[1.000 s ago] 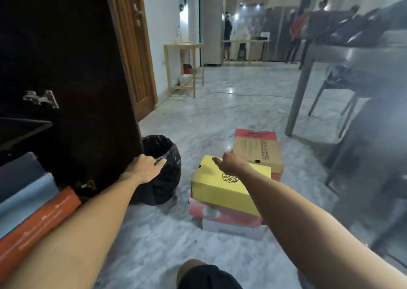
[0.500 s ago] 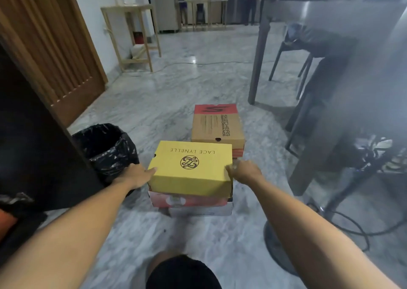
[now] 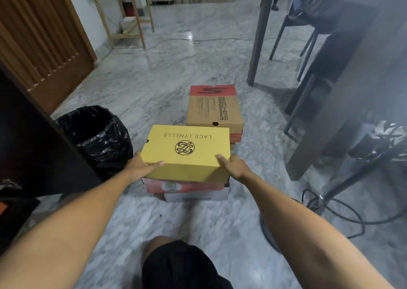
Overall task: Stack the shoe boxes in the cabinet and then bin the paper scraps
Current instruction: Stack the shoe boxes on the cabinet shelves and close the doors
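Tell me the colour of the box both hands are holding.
Yellow, with a dark round emblem on the lid; the box shows best in the head view.

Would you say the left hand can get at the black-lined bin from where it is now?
Probably yes: the left hand grips the yellow box right beside the bin, nothing between them, though it must release first.

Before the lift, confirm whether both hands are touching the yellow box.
Touching. The head view shows the left hand and right hand clasping opposite ends of the yellow box, thumbs on its lid.
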